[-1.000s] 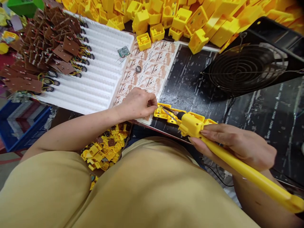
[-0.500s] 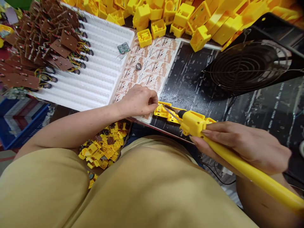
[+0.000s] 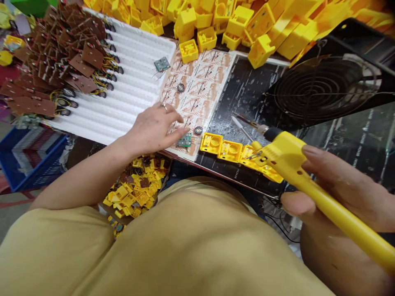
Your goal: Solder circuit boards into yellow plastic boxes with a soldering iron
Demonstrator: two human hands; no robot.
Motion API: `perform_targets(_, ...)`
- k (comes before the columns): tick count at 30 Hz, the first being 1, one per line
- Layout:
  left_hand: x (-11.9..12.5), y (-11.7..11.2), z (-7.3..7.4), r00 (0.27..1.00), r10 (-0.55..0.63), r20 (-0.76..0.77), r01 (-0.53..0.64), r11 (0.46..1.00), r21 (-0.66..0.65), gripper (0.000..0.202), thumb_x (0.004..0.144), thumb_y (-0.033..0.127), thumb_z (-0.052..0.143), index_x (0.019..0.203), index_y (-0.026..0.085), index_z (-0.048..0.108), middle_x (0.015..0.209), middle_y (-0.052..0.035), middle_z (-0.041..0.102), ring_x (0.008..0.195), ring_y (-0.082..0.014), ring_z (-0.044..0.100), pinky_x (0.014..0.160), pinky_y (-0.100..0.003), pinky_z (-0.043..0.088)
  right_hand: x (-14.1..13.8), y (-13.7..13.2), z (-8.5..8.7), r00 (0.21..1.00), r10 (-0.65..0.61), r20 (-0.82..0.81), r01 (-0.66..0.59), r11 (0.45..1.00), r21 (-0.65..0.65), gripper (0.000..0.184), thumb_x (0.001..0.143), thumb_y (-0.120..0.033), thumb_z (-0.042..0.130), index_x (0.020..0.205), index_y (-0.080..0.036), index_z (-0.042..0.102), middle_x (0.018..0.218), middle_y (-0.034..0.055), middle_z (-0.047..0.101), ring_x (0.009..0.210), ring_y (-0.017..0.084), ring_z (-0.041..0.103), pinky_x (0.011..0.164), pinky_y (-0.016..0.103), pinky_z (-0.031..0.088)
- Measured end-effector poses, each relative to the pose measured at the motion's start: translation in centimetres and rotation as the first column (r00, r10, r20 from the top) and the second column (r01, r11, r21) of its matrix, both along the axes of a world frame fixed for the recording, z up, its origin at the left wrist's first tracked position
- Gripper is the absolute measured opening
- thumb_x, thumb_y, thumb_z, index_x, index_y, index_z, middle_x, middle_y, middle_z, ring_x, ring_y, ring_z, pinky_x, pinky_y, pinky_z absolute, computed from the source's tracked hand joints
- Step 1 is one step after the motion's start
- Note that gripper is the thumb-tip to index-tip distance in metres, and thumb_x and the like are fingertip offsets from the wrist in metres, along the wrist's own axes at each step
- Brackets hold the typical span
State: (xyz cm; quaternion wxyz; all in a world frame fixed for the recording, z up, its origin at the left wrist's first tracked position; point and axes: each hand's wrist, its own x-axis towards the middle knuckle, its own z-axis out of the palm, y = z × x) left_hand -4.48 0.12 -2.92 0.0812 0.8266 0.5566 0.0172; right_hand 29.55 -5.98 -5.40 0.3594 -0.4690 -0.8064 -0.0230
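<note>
- White ribbed tray (image 3: 132,98), beyond the left hand (image 3: 152,129): brown circuit boards (image 3: 61,61) with wires and small round speakers heaped at its far-left end; too many and too overlapped to count. The near rows are bare.
- Blue crate (image 3: 27,154), left of the left forearm: contents unclear.
- Box of small yellow parts (image 3: 135,193), below the left wrist: a loose pile mixed with a few brown pieces, uncountable.
- Heap of yellow housings (image 3: 234,24), far beyond both hands.
- Loose on the printed sheet (image 3: 200,88): two green circuit boards and two round discs.
- Near green board (image 3: 184,141): under the left fingertips. Near disc (image 3: 198,130): just beside it, on the right-hand side.
- Far green board (image 3: 161,64) and far disc (image 3: 180,87): beyond the left hand, apart from it.
- Row of yellow housings (image 3: 220,148) between the hands: at least three, openings up.
- Left hand: flat, fingers spread.
- Right hand (image 3: 342,189): wrapped round a yellow soldering iron (image 3: 288,160); its tip is held above the row, clear of it.
- Black fan (image 3: 324,86): beyond the right hand.
</note>
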Motion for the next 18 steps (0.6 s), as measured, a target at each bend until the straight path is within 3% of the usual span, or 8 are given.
perform_targets(3, -0.7, -1.2, -0.9, 0.999, -0.021, -0.042, 0.018, 0.998, -0.062, 0.043, 0.092, 0.053, 0.056, 0.105, 0.015, 0.073, 0.108, -0.0115, 0.071, 0.106, -0.0310, 0.065, 0.088, -0.042, 0.054, -0.9, 0.9, 0.7, 0.992, 0.121, 0.019, -0.122, 0.989, 0.083, 0.062, 0.093, -0.053, 0.063, 0.149, -0.029, 0.050, 0.095, 0.0031, 0.076, 0.078, 0.018, 0.074, 0.060, 0.024, 0.055)
perform_targets(5, -0.7, -1.8, -1.8, 0.997, 0.000, 0.071, 0.002, 1.000, -0.024, 0.035, 0.090, 0.045, 0.062, 0.103, 0.014, 0.071, 0.100, -0.0094, 0.072, 0.094, -0.0259, 0.068, 0.081, -0.037, 0.055, -1.8, 1.4, 0.9, 0.993, 0.117, -0.004, -0.116, 0.987, 0.107, 0.072, 0.086, -0.045, 0.075, 0.151, -0.028, 0.048, 0.103, 0.0044, 0.076, 0.079, 0.018, 0.074, 0.065, 0.023, 0.056)
perform_targets(7, -0.6, -2.3, -2.7, 0.974, -0.017, 0.226, -0.002, 0.996, 0.085, 0.023, 0.091, 0.033, 0.059, 0.099, 0.014, 0.070, 0.091, -0.0066, 0.072, 0.084, -0.0202, 0.068, 0.076, -0.032, 0.055, -2.8, 1.7, 0.9, 0.990, 0.139, -0.036, -0.135, 0.984, 0.113, 0.071, 0.086, -0.042, 0.076, 0.149, -0.024, 0.050, 0.102, 0.0047, 0.076, 0.076, 0.016, 0.074, 0.066, 0.021, 0.056)
perform_targets(9, -0.7, -2.6, -3.5, 0.952, -0.129, 0.278, 0.059, 0.967, 0.246, 0.018, 0.094, 0.023, 0.054, 0.097, 0.016, 0.070, 0.094, -0.0063, 0.074, 0.084, -0.0180, 0.069, 0.078, -0.031, 0.054, -3.7, 2.0, 0.7, 0.987, 0.157, -0.018, -0.154, 0.983, 0.095, 0.052, 0.092, -0.039, 0.070, 0.139, -0.019, 0.059, 0.085, 0.0013, 0.075, 0.064, 0.011, 0.069, 0.062, 0.019, 0.053)
perform_targets(11, -0.9, -2.8, -4.0, 0.933, -0.304, 0.192, 0.211, 0.895, 0.393, 0.019, 0.094, 0.017, 0.053, 0.101, 0.019, 0.071, 0.102, -0.0063, 0.076, 0.089, -0.0187, 0.070, 0.078, -0.032, 0.054, -4.4, 2.3, 0.5, 0.981, 0.187, 0.044, -0.190, 0.979, 0.072, 0.028, 0.098, -0.031, 0.064, 0.121, -0.016, 0.066, 0.066, -0.0036, 0.068, 0.050, 0.008, 0.062, 0.054, 0.018, 0.047)
perform_targets(13, -1.3, -3.1, -4.1, 0.900, -0.422, 0.108, 0.332, 0.826, 0.456, 0.019, 0.093, 0.015, 0.056, 0.105, 0.019, 0.071, 0.107, -0.0062, 0.077, 0.090, -0.0196, 0.071, 0.077, -0.033, 0.054, -4.9, 2.5, 0.4, 0.970, 0.226, 0.088, -0.232, 0.971, 0.064, 0.012, 0.098, -0.024, 0.064, 0.108, -0.016, 0.067, 0.060, -0.0052, 0.063, 0.046, 0.007, 0.058, 0.051, 0.018, 0.044)
perform_targets(14, -1.6, -3.2, -4.0, 0.892, -0.438, 0.115, 0.341, 0.816, 0.467, 0.020, 0.092, 0.016, 0.058, 0.107, 0.018, 0.070, 0.108, -0.0070, 0.077, 0.091, -0.0198, 0.071, 0.078, -0.033, 0.055, -5.0, 2.7, 0.3, 0.964, 0.247, 0.094, -0.252, 0.966, 0.051, 0.009, 0.096, -0.020, 0.066, 0.105, -0.017, 0.066, 0.062, -0.0046, 0.064, 0.048, 0.007, 0.059, 0.052, 0.019, 0.044)
perform_targets(18, -2.5, -3.5, -3.1, 0.943, -0.240, 0.229, 0.131, 0.904, 0.408, 0.020, 0.097, 0.020, 0.054, 0.101, 0.013, 0.072, 0.097, -0.0083, 0.077, 0.088, -0.0183, 0.071, 0.080, -0.030, 0.057, -5.3, 3.0, 0.0, 0.959, 0.262, 0.107, -0.266, 0.964, 0.022, 0.017, 0.089, -0.016, 0.074, 0.104, -0.017, 0.065, 0.071, -0.0006, 0.068, 0.055, 0.009, 0.062, 0.057, 0.020, 0.046)
